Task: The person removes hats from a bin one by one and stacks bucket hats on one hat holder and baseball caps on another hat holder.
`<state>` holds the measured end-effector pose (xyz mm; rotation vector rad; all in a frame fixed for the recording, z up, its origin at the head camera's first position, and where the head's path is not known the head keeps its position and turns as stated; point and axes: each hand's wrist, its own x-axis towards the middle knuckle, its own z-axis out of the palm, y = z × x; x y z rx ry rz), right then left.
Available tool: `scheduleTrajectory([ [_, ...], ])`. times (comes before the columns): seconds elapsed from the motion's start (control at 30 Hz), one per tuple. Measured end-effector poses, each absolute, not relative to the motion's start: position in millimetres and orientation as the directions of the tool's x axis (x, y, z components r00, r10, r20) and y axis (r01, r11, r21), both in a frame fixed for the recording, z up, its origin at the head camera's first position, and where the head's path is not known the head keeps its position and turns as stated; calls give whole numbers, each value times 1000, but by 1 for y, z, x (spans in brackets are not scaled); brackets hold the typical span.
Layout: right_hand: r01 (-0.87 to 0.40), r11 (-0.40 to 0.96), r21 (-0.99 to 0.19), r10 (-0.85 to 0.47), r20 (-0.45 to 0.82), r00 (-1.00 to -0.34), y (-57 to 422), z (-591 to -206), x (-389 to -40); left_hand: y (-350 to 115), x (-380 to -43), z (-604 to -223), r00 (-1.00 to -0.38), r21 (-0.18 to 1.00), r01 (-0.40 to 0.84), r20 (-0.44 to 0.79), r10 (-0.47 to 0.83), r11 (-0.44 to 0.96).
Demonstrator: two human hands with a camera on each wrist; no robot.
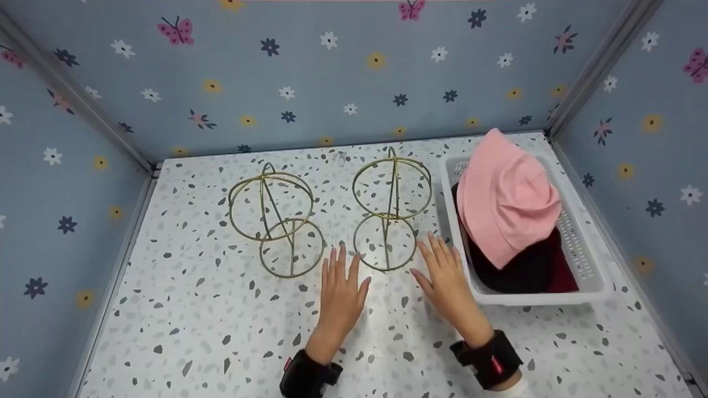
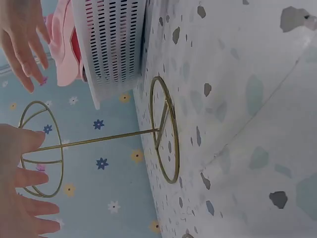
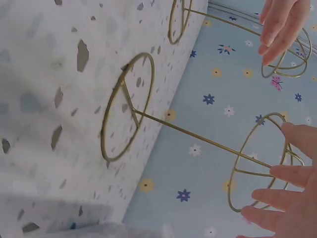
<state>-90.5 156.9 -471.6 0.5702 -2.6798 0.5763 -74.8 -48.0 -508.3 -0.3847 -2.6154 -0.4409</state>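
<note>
Two gold wire hat stands stand upright on the table, a left one (image 1: 271, 239) and a right one (image 1: 392, 216). Both hands have their fingers spread and hold nothing. My left hand (image 1: 338, 296) is in front of the right stand's base, slightly to its left. Between that stand and the basket is my right hand (image 1: 447, 282). The white basket (image 1: 545, 299) holds a pink bucket hat (image 1: 509, 199), laid over a black hat or cap (image 1: 509, 273) and dark red fabric (image 1: 565, 271), which are partly hidden.
The speckled white table (image 1: 188, 331) is bounded by blue flowered panels (image 1: 310, 72) at the back and both sides. The basket occupies the table's right side, close to the right stand. A black band (image 1: 489, 359) wraps each wrist.
</note>
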Motion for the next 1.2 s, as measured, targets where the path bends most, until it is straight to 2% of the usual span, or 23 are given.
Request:
scheduleTrajectory([
  [0.23, -543, 802, -251, -343, 551, -761, 182, -438, -99, -35, -85, -501, -760, 271, 485, 601, 248, 832],
  [0.4, -558, 800, -221, -353, 579, -735, 203, -414, -107, -20, -94, -496, -741, 336, 551, 617, 264, 764],
  [0.6, -568, 804, -174, -370, 601, -708, 232, -396, -123, -2, -104, -492, -775, 455, 575, 570, 274, 680],
  [0.73, -553, 813, -182, -355, 597, -719, 254, -387, -138, 13, -113, -490, -819, 561, 555, 498, 285, 614],
  [0.93, -471, 850, -235, -278, 559, -781, 283, -380, -157, 32, -123, -491, -895, 724, 446, 357, 267, 526],
  [1.2, -454, 864, -215, -255, 590, -766, 307, -385, -171, 63, -129, -501, -948, 873, 297, 218, 234, 388],
])
